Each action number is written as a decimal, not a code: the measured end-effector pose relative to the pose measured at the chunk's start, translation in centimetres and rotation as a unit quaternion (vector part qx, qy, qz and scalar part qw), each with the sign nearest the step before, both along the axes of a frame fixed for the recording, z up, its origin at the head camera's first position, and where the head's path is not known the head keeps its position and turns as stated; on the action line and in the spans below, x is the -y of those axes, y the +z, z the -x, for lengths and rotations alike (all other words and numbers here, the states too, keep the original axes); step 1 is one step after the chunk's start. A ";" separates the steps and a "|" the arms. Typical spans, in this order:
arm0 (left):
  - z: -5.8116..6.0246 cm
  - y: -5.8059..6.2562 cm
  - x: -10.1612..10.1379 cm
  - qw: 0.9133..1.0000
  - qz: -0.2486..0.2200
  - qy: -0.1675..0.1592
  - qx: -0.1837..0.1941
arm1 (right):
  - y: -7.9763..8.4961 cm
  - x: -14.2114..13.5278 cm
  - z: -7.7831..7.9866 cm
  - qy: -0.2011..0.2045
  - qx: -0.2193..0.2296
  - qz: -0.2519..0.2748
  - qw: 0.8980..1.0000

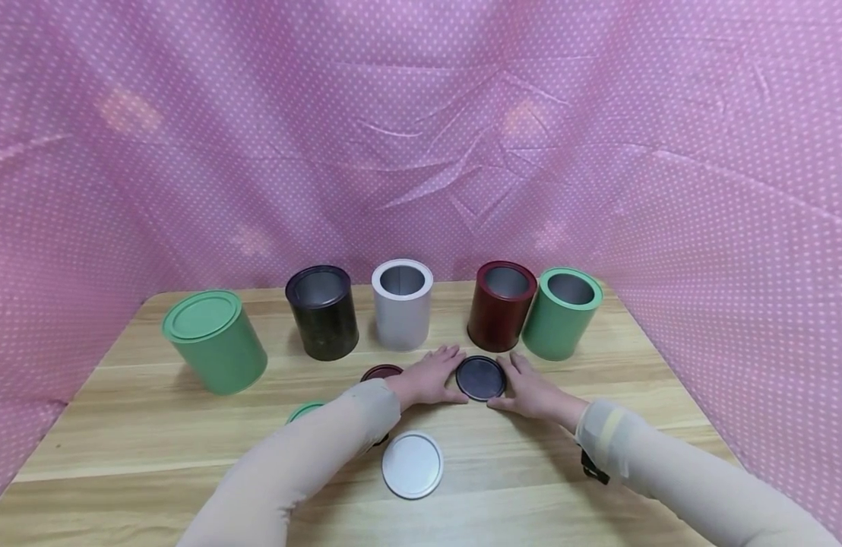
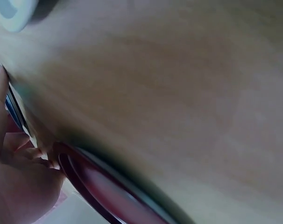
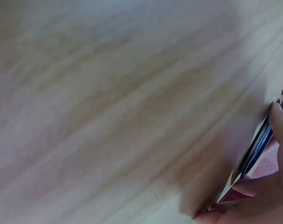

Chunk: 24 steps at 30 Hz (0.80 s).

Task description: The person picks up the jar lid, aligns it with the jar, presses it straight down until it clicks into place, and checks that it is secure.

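A round black lid (image 1: 481,378) lies on the wooden table between both hands. My left hand (image 1: 431,376) holds its left rim, thumb at the near side and fingers at the far side. From the other side my right hand (image 1: 530,389) grips the right rim the same way. In the left wrist view the thumb meets the edge of the black lid (image 2: 14,105), with a dark red lid (image 2: 104,186) close by the fingers. The right wrist view shows the black lid (image 3: 258,147) edge-on between thumb and fingers.
Open cans stand along the back: black (image 1: 325,323), white (image 1: 403,319), dark red (image 1: 501,319) and green (image 1: 561,323). A lidded green can (image 1: 219,346) is at left. A white lid (image 1: 413,465) lies in front; a green lid (image 1: 303,410) is partly hidden by the left arm.
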<state>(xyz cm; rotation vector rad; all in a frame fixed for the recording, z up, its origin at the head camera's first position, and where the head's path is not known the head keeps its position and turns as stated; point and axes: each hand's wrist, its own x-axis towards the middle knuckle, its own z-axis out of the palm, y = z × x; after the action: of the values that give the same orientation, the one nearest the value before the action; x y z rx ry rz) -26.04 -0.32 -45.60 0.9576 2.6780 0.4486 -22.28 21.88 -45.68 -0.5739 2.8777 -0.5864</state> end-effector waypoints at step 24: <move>0.0 -0.4 -0.2 0.999 -0.044 0.017 0.015 | -0.3 -0.3 0.3 0.011 -0.017 -0.013 1.000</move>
<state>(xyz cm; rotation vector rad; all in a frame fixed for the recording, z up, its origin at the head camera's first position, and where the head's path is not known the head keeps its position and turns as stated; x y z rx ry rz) -26.03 -0.11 -45.99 0.9233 2.6701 0.5873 -22.54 22.14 -46.02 -0.6176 2.9022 -0.5412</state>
